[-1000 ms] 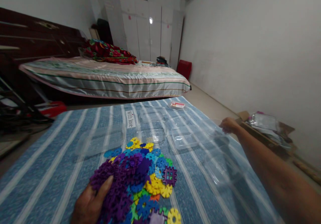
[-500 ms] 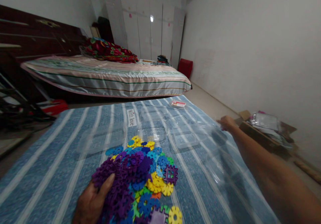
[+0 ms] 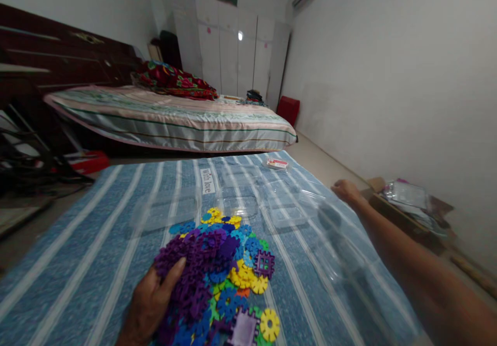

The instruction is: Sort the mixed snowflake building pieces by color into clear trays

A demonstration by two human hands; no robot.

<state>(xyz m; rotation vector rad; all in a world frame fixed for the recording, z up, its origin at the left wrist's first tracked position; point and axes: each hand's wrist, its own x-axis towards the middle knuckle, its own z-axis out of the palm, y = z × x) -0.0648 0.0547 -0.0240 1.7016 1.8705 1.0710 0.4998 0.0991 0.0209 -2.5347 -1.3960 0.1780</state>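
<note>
A heap of colourful interlocking plastic discs (image 3: 229, 273), purple, blue, yellow and green, lies on a blue striped mat (image 3: 97, 242). My left hand (image 3: 149, 302) is at the heap's near left side. Its thumb presses on the purple pieces and its fingers are buried among them. My right hand (image 3: 345, 190) is stretched far out to the mat's right edge. The fingers are curled on the rim of a clear plastic container (image 3: 330, 227) that is hard to make out. Other clear containers (image 3: 285, 214) lie flat on the mat beyond the heap.
A small red-and-white packet (image 3: 277, 164) lies at the mat's far edge. A bed (image 3: 174, 121) with a folded red blanket stands behind. A cardboard box with plastic bags (image 3: 407, 201) sits on the floor by the right wall. Dark furniture fills the left.
My right hand has drifted slightly left and toward me along the mat's right edge, with the clear container. My left hand stays on the heap. The view has shifted a little.
</note>
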